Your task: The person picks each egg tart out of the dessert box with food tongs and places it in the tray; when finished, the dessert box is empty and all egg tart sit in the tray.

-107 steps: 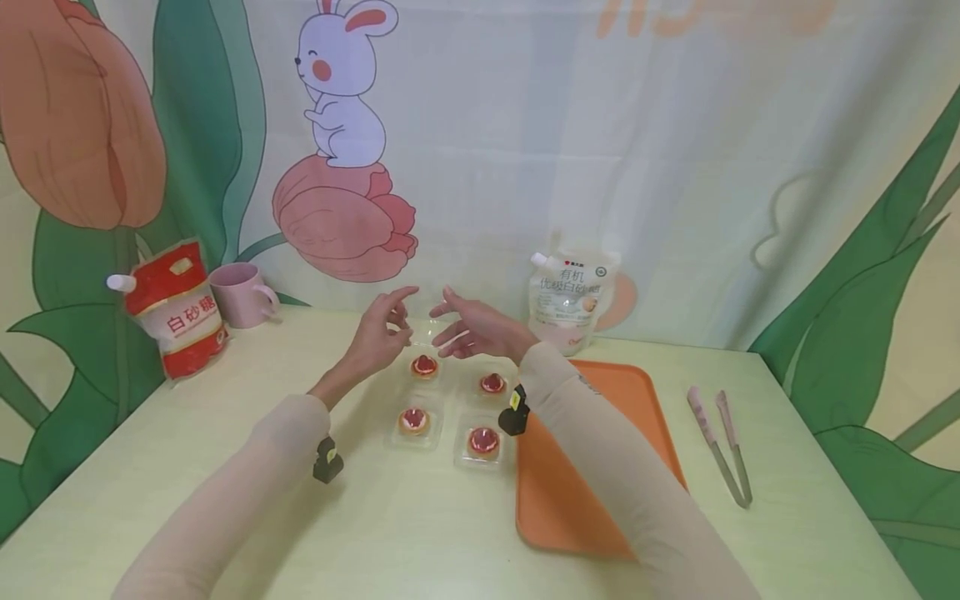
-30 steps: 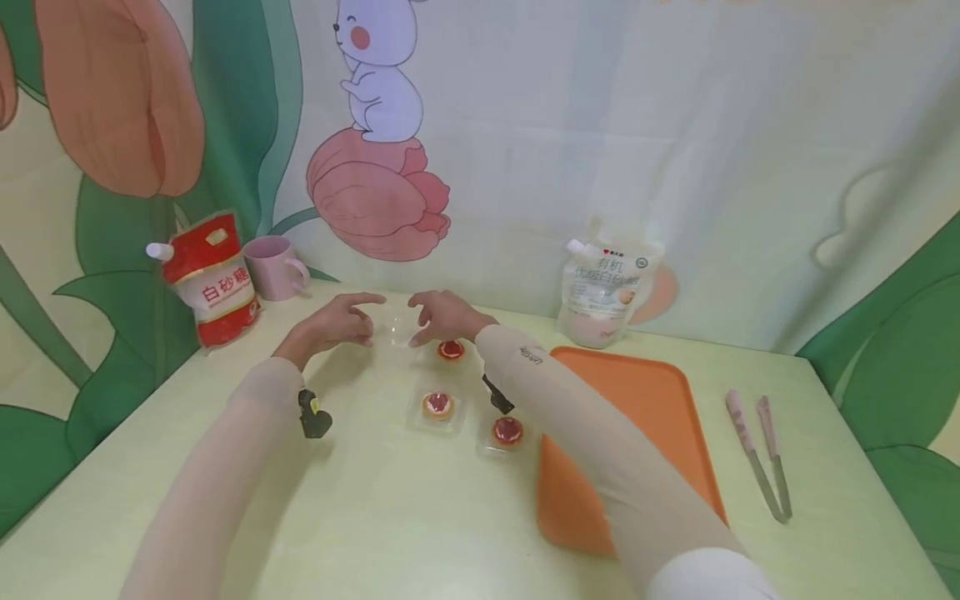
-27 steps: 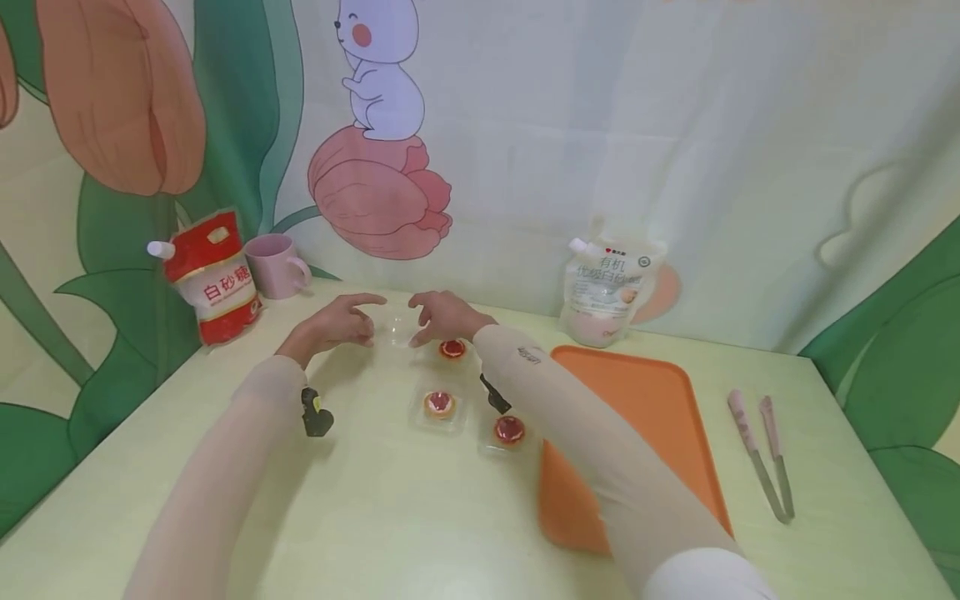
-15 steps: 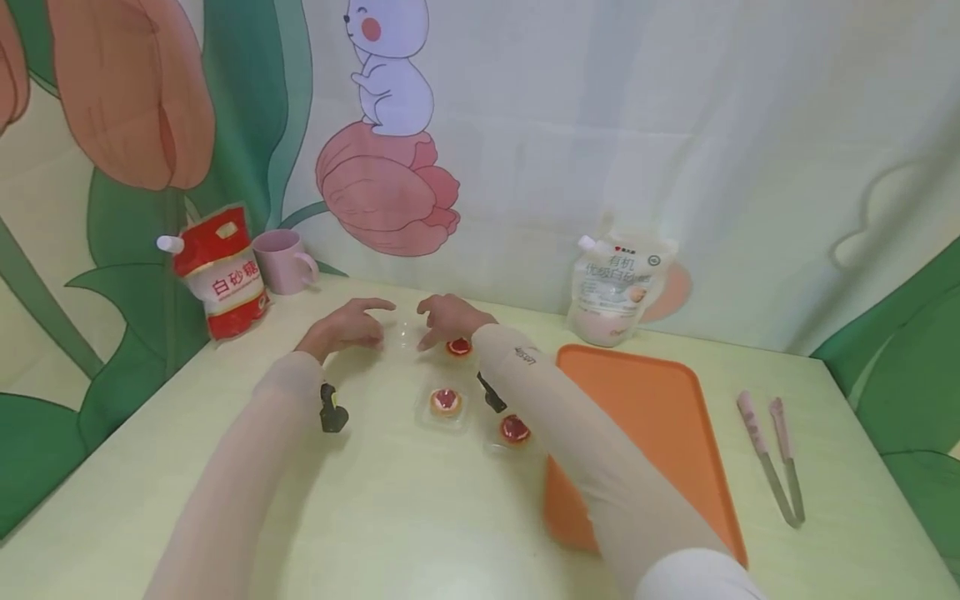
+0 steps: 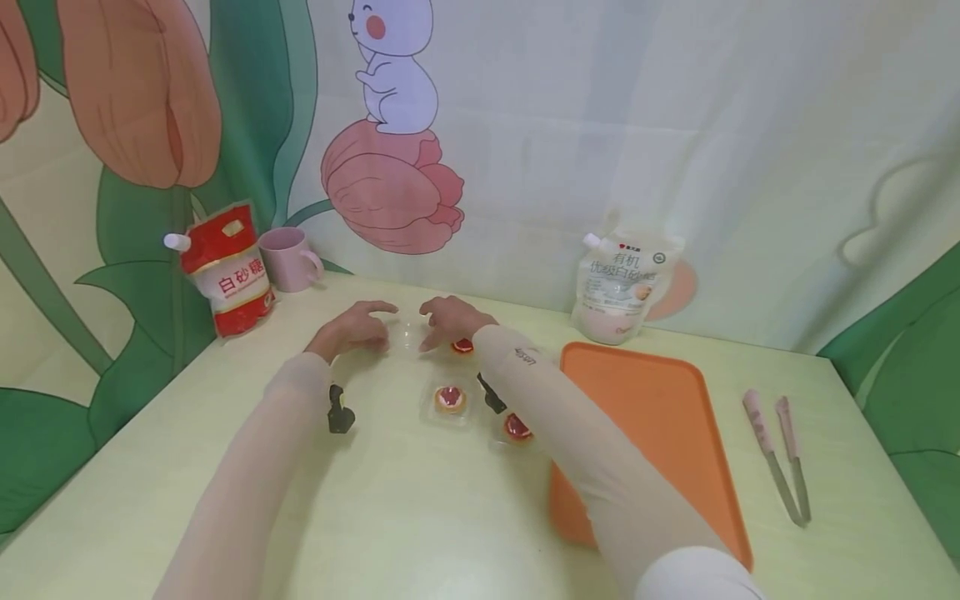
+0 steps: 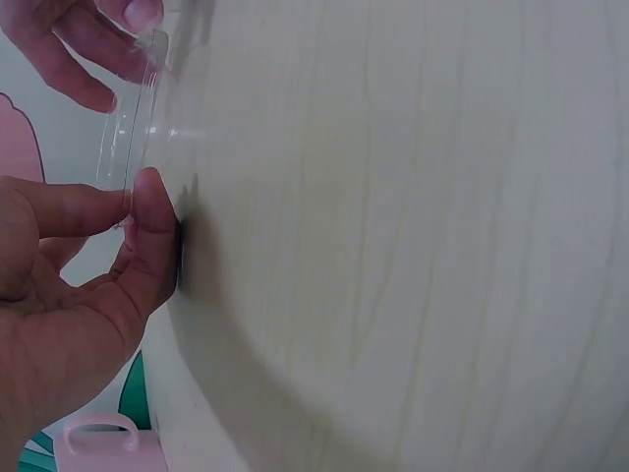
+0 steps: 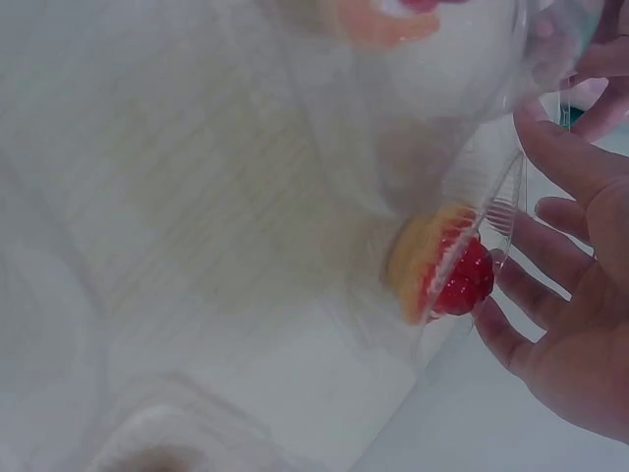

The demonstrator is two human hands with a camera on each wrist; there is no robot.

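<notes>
At the far side of the table, my left hand (image 5: 352,327) pinches one edge of a clear plastic container (image 6: 133,123) between thumb and finger. My right hand (image 5: 453,317) pinches its opposite edge, other fingers spread. The container stands tilted, nearly edge-on in the left wrist view; whether it is a lid or a base I cannot tell. Close by the right hand is a red-topped fruit tart (image 7: 452,265) in clear packaging. Nearer me, a second tart (image 5: 450,398) and a third tart (image 5: 517,427) sit in clear boxes, the third partly behind the right sleeve.
An orange tray (image 5: 645,417) lies under the right forearm, and tongs (image 5: 780,458) lie farther right. At the back stand a white sugar pouch (image 5: 618,292), a pink mug (image 5: 288,258) and a red sugar pouch (image 5: 232,271). A printed curtain (image 5: 525,167) hangs behind the table.
Since the earliest frame, both hands have gone from hovering above the tarts to holding the clear container at its two sides. Over the last second they barely move; the head view shifts slightly.
</notes>
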